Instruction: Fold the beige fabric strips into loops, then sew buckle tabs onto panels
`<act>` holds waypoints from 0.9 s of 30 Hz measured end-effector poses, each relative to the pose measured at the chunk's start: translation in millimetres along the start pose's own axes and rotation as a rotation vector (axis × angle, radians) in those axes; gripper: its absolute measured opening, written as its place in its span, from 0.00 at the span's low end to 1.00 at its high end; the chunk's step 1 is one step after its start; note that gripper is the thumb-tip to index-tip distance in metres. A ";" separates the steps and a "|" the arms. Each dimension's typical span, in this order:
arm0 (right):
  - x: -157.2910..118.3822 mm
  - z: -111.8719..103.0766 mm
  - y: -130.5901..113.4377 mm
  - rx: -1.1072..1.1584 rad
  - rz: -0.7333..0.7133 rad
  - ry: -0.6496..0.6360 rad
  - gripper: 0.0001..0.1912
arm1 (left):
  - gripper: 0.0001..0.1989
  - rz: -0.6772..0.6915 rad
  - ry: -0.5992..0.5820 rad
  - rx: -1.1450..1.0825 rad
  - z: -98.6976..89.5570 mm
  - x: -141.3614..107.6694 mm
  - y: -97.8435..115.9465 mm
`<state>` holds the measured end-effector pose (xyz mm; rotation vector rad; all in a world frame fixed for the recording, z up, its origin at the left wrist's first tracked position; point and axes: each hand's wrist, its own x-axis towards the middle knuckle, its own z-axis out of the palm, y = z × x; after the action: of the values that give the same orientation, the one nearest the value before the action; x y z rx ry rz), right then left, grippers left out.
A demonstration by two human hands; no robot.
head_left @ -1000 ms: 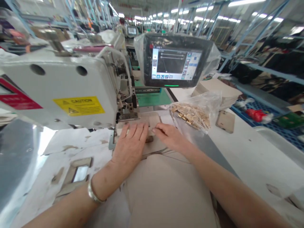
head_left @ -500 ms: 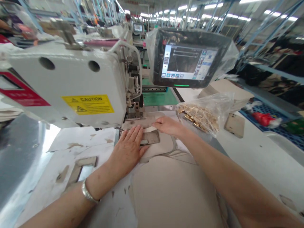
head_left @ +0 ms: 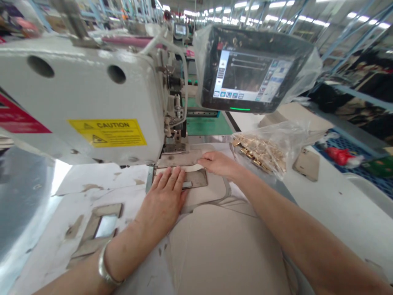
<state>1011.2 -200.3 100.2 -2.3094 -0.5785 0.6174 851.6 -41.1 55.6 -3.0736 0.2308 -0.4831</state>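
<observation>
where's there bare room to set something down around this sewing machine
Bare white tabletop lies right of the right hand and the clear bag of gold hardware. Stained white surface lies below the machine head, left of the left hand. It's crowded under the needle, where both hands lie on the tan workpiece.

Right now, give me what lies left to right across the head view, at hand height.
Windowed flat template → left hand → right hand → clear plastic bag of gold metal fittings → beige rounded-corner panel → red plastic bundle
</observation>
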 end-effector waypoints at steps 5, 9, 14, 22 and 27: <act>-5.6 0.1 11.3 0.267 -0.050 -0.076 0.14 | 0.26 -0.030 0.040 0.075 -0.9 -8.8 7.9; -6.2 1.2 13.3 0.312 -0.051 -0.060 0.15 | 0.27 -0.065 0.010 0.113 -6.0 -6.8 9.0; 0.1 -0.1 9.3 0.121 0.005 -0.020 0.16 | 0.28 -0.097 -0.052 0.076 -12.1 -0.4 6.8; 1.0 -5.8 3.5 -0.058 0.064 0.051 0.11 | 0.27 0.093 0.028 -0.045 -3.0 3.5 -19.0; -2.7 -12.3 3.2 -0.117 0.090 0.089 0.11 | 0.26 0.197 -0.048 -0.225 2.5 18.1 -24.1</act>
<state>1016.8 -209.9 106.9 -2.4700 -0.4831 0.5321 872.8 -20.0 59.8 -3.2242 0.6201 -0.3983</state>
